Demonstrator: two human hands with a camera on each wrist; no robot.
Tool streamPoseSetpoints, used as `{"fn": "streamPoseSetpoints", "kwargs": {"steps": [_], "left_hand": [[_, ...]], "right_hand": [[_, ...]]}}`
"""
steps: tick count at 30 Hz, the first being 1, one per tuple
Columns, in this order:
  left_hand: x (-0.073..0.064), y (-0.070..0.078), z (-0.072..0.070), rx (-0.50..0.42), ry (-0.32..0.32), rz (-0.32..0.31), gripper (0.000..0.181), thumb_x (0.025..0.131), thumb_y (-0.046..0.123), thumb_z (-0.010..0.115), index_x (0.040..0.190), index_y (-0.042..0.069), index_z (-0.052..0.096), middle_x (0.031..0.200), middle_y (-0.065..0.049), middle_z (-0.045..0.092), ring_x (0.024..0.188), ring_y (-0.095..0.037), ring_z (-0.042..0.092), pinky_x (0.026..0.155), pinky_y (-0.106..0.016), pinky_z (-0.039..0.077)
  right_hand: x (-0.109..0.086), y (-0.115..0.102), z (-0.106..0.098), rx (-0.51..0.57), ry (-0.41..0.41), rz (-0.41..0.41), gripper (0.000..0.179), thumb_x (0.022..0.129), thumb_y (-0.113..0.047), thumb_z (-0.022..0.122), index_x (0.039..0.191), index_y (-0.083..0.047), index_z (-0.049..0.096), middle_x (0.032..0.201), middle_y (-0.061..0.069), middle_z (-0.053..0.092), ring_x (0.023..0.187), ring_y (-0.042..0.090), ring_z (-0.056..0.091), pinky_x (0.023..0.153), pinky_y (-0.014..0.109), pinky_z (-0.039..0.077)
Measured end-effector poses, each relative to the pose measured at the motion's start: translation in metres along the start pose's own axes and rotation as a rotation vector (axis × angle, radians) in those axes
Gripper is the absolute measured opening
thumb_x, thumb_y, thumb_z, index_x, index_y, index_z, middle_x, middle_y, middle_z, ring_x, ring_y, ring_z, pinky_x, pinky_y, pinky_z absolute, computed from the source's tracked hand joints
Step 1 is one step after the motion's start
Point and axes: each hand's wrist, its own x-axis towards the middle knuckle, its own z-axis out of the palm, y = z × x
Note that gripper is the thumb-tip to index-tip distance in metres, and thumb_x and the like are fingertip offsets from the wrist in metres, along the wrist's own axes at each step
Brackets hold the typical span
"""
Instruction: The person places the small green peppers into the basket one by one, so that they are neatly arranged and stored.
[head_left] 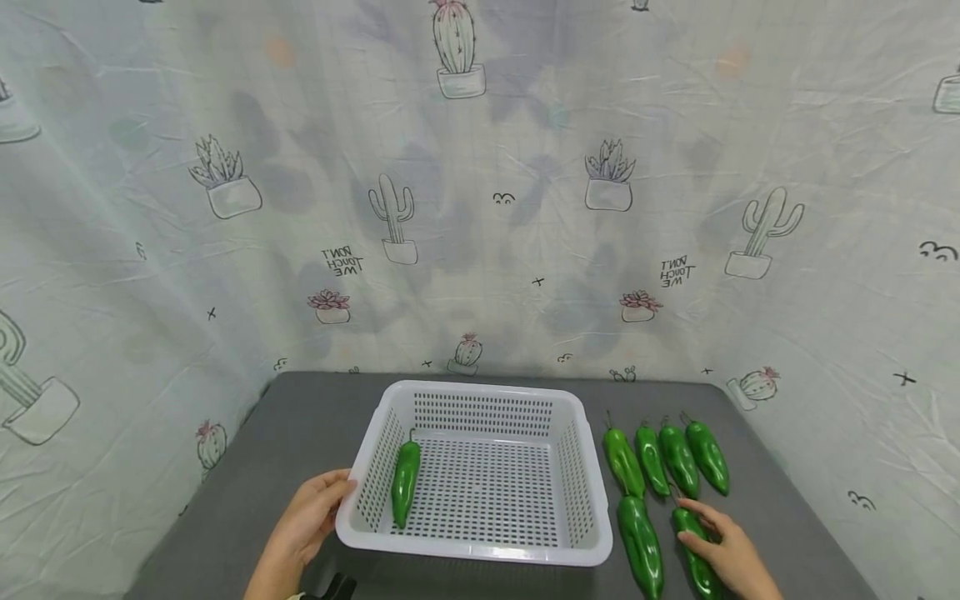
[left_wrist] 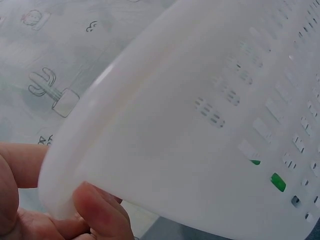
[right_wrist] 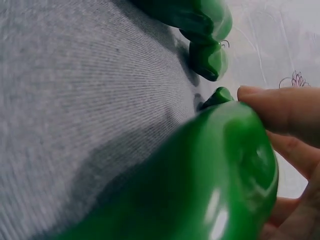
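Observation:
My left hand (head_left: 313,510) grips the left rim of a white plastic basket (head_left: 480,552); in the left wrist view, its thumb and fingers pinch the white rim (left_wrist: 95,122). One green pepper (head_left: 406,483) lies inside along the basket's left side. To the right of the basket, my right hand (head_left: 729,552) holds another green pepper (head_left: 693,527) by its upper part, thumb and fingers on opposite sides. Close up in the right wrist view, that glossy pepper (right_wrist: 220,175) fills the foreground. Its lower end is partly covered by my hand in the head view.
Beside the held pepper lies a long green pepper (head_left: 641,546). Several more stand in a row behind, among them a lighter one (head_left: 624,462) and the rightmost one (head_left: 707,457). The grey table (head_left: 315,425) meets a cactus-print curtain (head_left: 510,250) at the back and sides.

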Motion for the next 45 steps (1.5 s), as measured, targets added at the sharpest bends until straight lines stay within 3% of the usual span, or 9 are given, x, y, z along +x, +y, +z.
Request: {"fn": "streamPoseSetpoints", "kwargs": {"steps": [5,11,23,45], "left_hand": [[0.001,-0.001,0.0,-0.002,-0.002,0.006,0.046,0.097,0.011,0.048,0.131,-0.019,0.038,0.108,-0.019,0.064,0.093,-0.025,0.065,0.07,-0.038,0.054],[0.003,-0.001,0.002,-0.002,0.018,0.005,0.045,0.097,0.011,0.048,0.13,-0.018,0.039,0.108,-0.019,0.065,0.093,-0.026,0.065,0.07,-0.039,0.054],[0.002,0.0,0.002,0.0,0.03,-0.002,0.045,0.096,0.011,0.049,0.13,-0.018,0.04,0.108,-0.018,0.064,0.092,-0.025,0.065,0.07,-0.038,0.054],[0.001,0.0,0.001,0.004,0.024,-0.002,0.046,0.096,0.012,0.049,0.131,-0.017,0.039,0.11,-0.019,0.063,0.095,-0.025,0.065,0.071,-0.038,0.054]], "right_hand": [[0.001,-0.001,0.002,-0.036,0.009,-0.02,0.063,0.088,-0.035,0.064,0.138,0.0,0.045,0.139,0.033,0.039,0.12,0.052,0.044,0.085,0.056,0.045],[0.001,0.001,0.006,-0.077,0.01,-0.041,0.063,0.087,-0.036,0.065,0.138,-0.005,0.047,0.141,0.03,0.04,0.125,0.053,0.037,0.085,0.059,0.042],[0.002,-0.001,0.01,-0.136,0.008,0.014,0.066,0.086,-0.046,0.064,0.14,-0.012,0.047,0.142,0.03,0.038,0.125,0.054,0.036,0.083,0.061,0.041],[-0.008,-0.006,0.006,-0.015,0.07,0.048,0.06,0.088,-0.046,0.061,0.135,-0.01,0.052,0.141,0.026,0.043,0.125,0.05,0.039,0.085,0.051,0.046]]}}
